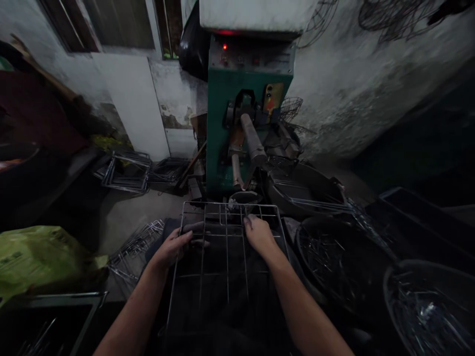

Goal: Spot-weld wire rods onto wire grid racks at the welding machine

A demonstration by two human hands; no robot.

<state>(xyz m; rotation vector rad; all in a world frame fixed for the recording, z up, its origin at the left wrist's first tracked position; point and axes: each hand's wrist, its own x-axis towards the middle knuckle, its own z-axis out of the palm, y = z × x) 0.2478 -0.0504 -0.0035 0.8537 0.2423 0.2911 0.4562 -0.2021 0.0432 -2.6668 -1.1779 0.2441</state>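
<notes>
A rectangular metal wire grid rack (222, 267) lies flat in front of me, its far edge close to the green machine (245, 123). My left hand (178, 243) grips the rack's left side, fingers curled over its wires. My right hand (259, 233) rests on top of the rack near its far middle, fingers bent onto a crosswire. The machine's metal arm (252, 141) slopes down to just beyond the rack's far edge.
Round dark tubs (334, 257) with wire pieces stand at the right, another tub (426, 306) nearer. Stacked wire racks (128, 170) lie on the floor at the back left, more wire frames (135, 247) beside my left arm. A yellow-green bag (40, 257) sits at the left.
</notes>
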